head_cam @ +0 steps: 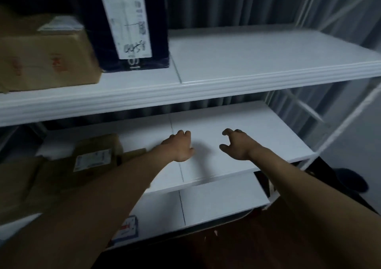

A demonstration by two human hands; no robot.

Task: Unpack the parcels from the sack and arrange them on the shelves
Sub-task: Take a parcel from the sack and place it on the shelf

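Observation:
Both my arms reach out over the white middle shelf. My left hand hovers above the shelf with fingers loosely curled, holding nothing. A short way to its right, my right hand also has loosely curled fingers and is empty. A brown cardboard parcel with a white label lies on the middle shelf to the left of my left arm. On the top shelf stand a dark blue box with a long white label and a brown carton at its left. No sack is in view.
A lower white shelf holds a small blue and white packet at its left. White frame posts rise at the right. A dark round bin stands on the floor at the right. A grey curtain hangs behind the rack.

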